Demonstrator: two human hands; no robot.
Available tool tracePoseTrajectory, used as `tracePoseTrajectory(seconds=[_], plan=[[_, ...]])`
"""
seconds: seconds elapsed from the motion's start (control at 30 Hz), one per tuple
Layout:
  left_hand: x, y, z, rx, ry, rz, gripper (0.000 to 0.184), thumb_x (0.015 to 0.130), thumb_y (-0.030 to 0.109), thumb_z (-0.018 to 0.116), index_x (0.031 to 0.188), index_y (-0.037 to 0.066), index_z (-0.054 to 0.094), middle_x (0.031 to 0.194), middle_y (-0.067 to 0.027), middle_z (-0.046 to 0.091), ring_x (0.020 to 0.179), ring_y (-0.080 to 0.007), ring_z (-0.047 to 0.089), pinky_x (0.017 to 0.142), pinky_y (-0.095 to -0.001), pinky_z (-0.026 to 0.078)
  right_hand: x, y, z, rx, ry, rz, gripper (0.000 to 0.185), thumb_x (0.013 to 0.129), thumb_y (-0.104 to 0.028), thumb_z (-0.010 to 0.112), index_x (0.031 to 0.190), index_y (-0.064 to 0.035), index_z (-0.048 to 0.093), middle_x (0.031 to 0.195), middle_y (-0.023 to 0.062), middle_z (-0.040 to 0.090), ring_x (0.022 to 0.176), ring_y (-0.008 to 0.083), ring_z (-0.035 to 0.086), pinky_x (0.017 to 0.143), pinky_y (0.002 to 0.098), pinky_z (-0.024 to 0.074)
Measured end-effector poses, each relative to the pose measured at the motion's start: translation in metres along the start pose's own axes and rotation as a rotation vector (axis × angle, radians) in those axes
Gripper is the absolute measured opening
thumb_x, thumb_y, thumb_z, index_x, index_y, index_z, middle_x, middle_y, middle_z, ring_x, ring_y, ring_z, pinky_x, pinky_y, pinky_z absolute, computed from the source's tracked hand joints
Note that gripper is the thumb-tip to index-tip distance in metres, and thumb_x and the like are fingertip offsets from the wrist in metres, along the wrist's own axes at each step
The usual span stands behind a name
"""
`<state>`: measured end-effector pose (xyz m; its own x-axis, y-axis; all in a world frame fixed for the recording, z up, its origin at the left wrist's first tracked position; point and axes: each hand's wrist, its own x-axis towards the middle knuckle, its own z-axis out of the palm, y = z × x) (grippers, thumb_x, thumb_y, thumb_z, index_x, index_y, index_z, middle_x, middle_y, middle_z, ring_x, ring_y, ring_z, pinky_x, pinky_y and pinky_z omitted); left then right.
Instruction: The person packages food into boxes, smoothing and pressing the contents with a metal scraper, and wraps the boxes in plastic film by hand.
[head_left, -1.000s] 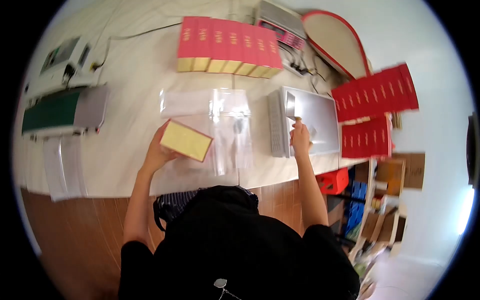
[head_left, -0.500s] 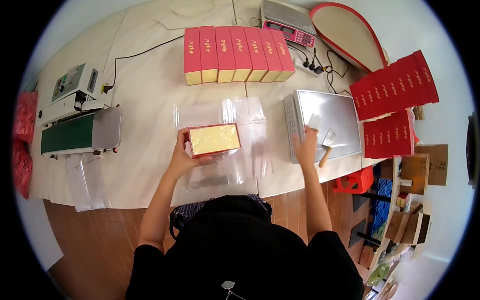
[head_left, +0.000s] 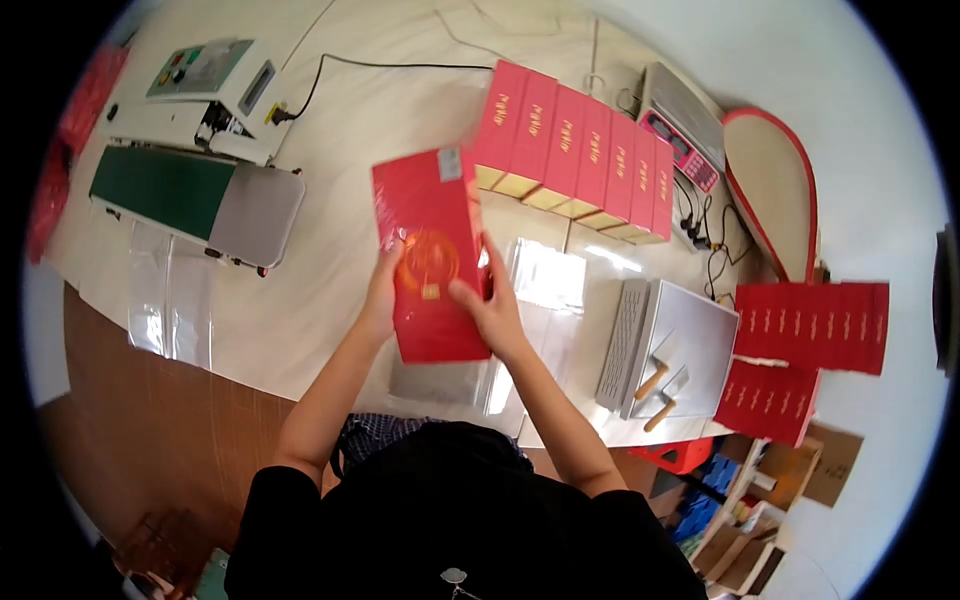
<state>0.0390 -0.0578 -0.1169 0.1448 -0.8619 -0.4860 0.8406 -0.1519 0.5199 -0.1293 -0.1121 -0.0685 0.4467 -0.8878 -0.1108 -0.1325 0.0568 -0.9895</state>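
Observation:
A red box [head_left: 430, 320] with a round gold emblem and a small grey label is held upright above the table, its broad face toward me. My left hand [head_left: 383, 290] grips its left edge. On its right edge, my right hand [head_left: 492, 305] has the thumb on the face and the fingers behind. Clear plastic bags [head_left: 545, 285] lie on the table under and beside it. Behind stands a row of several red boxes [head_left: 570, 150] with gold lettering. Two scrapers with wooden handles [head_left: 655, 378] rest on the metal plate [head_left: 700, 340] at the right.
A machine with a green belt [head_left: 165, 190] stands at the left, a plastic bag [head_left: 170, 300] below it. A scale [head_left: 685, 120], cables and a red-rimmed tray [head_left: 775, 190] are at the back right. More red boxes [head_left: 810, 325] stack at the right, above a red stool [head_left: 675, 455].
My right hand has let go of a scraper onto the metal plate and taken hold of the box. The box has been turned from its yellow side to its red face. The view has swung left.

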Motion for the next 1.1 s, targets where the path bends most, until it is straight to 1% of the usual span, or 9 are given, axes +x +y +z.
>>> tracePoseTrajectory(seconds=[0.07, 0.13, 0.2, 0.37, 0.57, 0.73, 0.9, 0.97, 1.1], plan=[[-0.002, -0.014, -0.007, 0.063, 0.075, -0.055, 0.053, 0.099, 0.043, 0.053, 0.14, 0.011, 0.041, 0.126, -0.0079, 0.058, 0.109, -0.0188, 0.06, 0.095, -0.0363, 0.048, 0.056, -0.015, 0.013, 0.045, -0.004, 0.008, 0.083, 0.083, -0.014, 0.073, 0.152, -0.0023, 0.027, 0.135, 0.0171, 0.053, 0.12, 0.0196, 0.053, 0.102, 0.032, 0.0424], [0.004, -0.038, -0.034, 0.139, 0.066, -0.082, 0.052, 0.1, 0.041, 0.051, 0.141, 0.01, 0.04, 0.124, -0.0081, 0.058, 0.105, -0.017, 0.059, 0.093, -0.0338, 0.046, 0.121, -0.001, 0.02, -0.306, 0.074, -0.014, 0.082, 0.081, -0.013, 0.073, 0.15, -0.0005, 0.031, 0.133, 0.0198, 0.054, 0.117, 0.0223, 0.056, 0.1, 0.0337, 0.0433], [-0.002, -0.045, -0.044, 0.335, 0.037, 0.007, 0.05, 0.103, 0.039, 0.047, 0.142, 0.009, 0.039, 0.124, -0.0083, 0.057, 0.104, -0.0159, 0.058, 0.091, -0.0317, 0.043, 0.175, 0.012, 0.038, -0.522, 0.188, -0.172, 0.081, 0.076, -0.024, 0.074, 0.146, -0.004, 0.039, 0.117, 0.026, 0.051, 0.103, 0.0377, 0.049, 0.092, 0.0436, 0.0429], [-0.012, -0.037, -0.082, 0.407, 0.147, -0.01, 0.042, 0.104, 0.035, 0.044, 0.137, 0.008, 0.045, 0.123, -0.0075, 0.058, 0.104, -0.0158, 0.058, 0.091, -0.0308, 0.043, 0.271, 0.024, 0.085, -1.19, 0.531, -0.068, 0.072, 0.079, -0.025, 0.07, 0.144, -0.0137, 0.041, 0.117, 0.0234, 0.044, 0.106, 0.0377, 0.047, 0.091, 0.0449, 0.0395], [-0.021, -0.01, -0.134, 0.477, 0.207, 0.02, 0.033, 0.103, 0.03, 0.045, 0.126, 0.008, 0.054, 0.114, -0.0052, 0.062, 0.101, -0.0141, 0.057, 0.089, -0.0299, 0.043, 0.315, 0.08, 0.092, -1.441, 0.757, -0.068, 0.066, 0.083, -0.025, 0.066, 0.143, -0.0133, 0.042, 0.131, 0.0247, 0.042, 0.113, 0.0384, 0.046, 0.094, 0.0471, 0.0376], [-0.022, -0.002, -0.129, 0.486, 0.187, 0.014, 0.032, 0.103, 0.03, 0.044, 0.125, 0.009, 0.056, 0.113, -0.0046, 0.061, 0.1, -0.0139, 0.057, 0.088, -0.0296, 0.043, 0.289, 0.072, 0.073, -1.616, 0.658, -0.338, 0.054, 0.086, -0.021, 0.062, 0.137, -0.0108, 0.049, 0.135, 0.0237, 0.043, 0.117, 0.041, 0.044, 0.097, 0.0516, 0.036], [-0.026, -0.01, -0.104, 0.477, 0.126, 0.024, 0.033, 0.103, 0.032, 0.047, 0.125, 0.009, 0.057, 0.112, -0.0033, 0.062, 0.1, -0.0128, 0.057, 0.088, -0.0289, 0.042, 0.188, 0.038, 0.027, -1.073, 0.432, -0.537, 0.046, 0.086, -0.012, 0.061, 0.131, -0.0082, 0.051, 0.134, 0.0246, 0.042, 0.119, 0.0437, 0.042, 0.1, 0.0547, 0.0333], [-0.033, -0.016, -0.094, 0.501, 0.085, 0.012, 0.033, 0.102, 0.032, 0.047, 0.124, 0.009, 0.058, 0.111, -0.0027, 0.062, 0.1, -0.0122, 0.057, 0.087, -0.0284, 0.042, 0.124, 0.031, -0.018, -1.167, 0.381, -0.504, 0.044, 0.085, -0.008, 0.062, 0.127, -0.0076, 0.053, 0.134, 0.0214, 0.044, 0.117, 0.0411, 0.044, 0.1, 0.0535, 0.0338], [-0.041, -0.038, -0.085, 0.558, 0.035, -0.02, 0.033, 0.103, 0.033, 0.047, 0.123, 0.011, 0.059, 0.11, -0.0011, 0.062, 0.099, -0.0108, 0.057, 0.085, -0.0268, 0.042, -0.019, 0.044, -0.135, -1.268, 0.656, -0.267, 0.048, 0.081, -0.005, 0.064, 0.127, -0.008, 0.054, 0.134, 0.0209, 0.045, 0.125, 0.0401, 0.042, 0.105, 0.0529, 0.0326]])
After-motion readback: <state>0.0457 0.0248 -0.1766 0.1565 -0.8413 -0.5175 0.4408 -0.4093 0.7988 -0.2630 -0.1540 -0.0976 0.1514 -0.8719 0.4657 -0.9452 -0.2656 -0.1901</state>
